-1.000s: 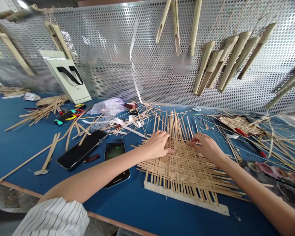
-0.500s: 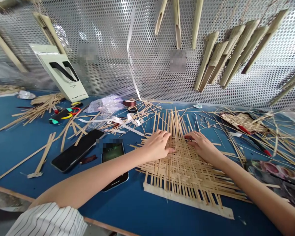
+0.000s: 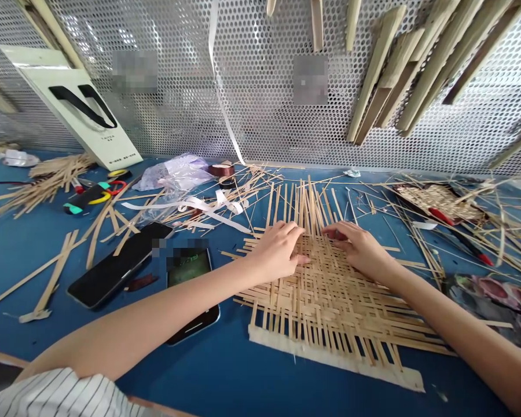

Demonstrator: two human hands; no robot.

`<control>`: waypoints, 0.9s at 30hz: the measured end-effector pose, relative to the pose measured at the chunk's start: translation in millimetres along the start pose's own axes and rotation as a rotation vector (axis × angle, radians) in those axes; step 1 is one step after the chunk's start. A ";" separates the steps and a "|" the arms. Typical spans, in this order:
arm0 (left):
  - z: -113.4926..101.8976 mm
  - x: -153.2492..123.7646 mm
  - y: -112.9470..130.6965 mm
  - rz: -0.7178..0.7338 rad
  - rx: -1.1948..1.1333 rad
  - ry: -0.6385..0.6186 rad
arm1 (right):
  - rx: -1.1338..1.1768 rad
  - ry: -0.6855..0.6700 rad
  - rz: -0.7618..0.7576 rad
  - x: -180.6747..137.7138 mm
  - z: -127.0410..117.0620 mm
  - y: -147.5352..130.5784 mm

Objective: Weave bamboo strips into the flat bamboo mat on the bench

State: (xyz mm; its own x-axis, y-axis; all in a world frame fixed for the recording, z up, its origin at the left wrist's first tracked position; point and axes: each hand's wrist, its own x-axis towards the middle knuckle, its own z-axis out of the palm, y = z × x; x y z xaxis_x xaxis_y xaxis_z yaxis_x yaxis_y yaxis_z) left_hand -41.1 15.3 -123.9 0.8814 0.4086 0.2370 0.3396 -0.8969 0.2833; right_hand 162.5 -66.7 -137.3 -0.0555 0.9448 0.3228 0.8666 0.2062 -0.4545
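Observation:
A half-woven mat of pale bamboo strips (image 3: pixel 325 295) lies on the blue table, its near strip ends fixed along a whitish band of tape (image 3: pixel 330 357). Toward the mat's far side, my left hand (image 3: pixel 278 249) rests on the weave, fingers bent forward and thumb spread away from them. Opposite it, my right hand (image 3: pixel 360 246) touches the strips with its fingertips, fingers slightly curled and apart. Between the two hands, unwoven upright strips (image 3: pixel 308 202) fan out toward the back. The spots under my fingertips are hidden.
Two phones, one black (image 3: pixel 119 263) and one partly under my left forearm (image 3: pixel 191 321), lie to the left. Scissors (image 3: pixel 106 191), loose strips (image 3: pixel 58 179) and a plastic bag (image 3: pixel 173 174) sit behind. At right are a red-handled tool (image 3: pixel 460 234) and a paint palette (image 3: pixel 490 289). A perforated metal panel (image 3: pixel 260 104) stands behind.
The camera view has shifted down and closer to the panel. Both hands stay on the mat's far part; the right fingertips have moved slightly toward the left hand.

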 end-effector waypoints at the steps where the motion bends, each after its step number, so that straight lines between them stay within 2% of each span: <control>1: 0.1 -0.3 0.8 0.005 0.000 0.001 | -0.003 0.007 0.005 -0.2 0.1 -0.2; 8: 0.5 -1.1 0.4 -0.019 -0.044 0.010 | -0.005 0.007 0.055 -1.2 0.6 -0.5; 16: -0.7 1.3 -2.7 -0.020 -0.053 0.009 | 0.007 0.015 0.027 -2.8 2.5 0.1; 21: -2.1 1.4 -1.3 -0.015 -0.044 0.011 | -0.014 0.060 0.075 -4.9 4.5 -6.5; 27: 0.3 0.3 0.7 -0.021 -0.023 0.015 | -0.106 0.084 -0.004 -5.3 6.4 -12.7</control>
State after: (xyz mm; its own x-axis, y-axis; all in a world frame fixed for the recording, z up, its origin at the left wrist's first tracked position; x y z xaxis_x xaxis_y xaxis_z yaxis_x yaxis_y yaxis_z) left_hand -40.6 14.8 -123.9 0.8692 0.4298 0.2444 0.3503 -0.8842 0.3092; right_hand 148.6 -72.6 -138.6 -0.0214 0.9186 0.3947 0.9143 0.1778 -0.3640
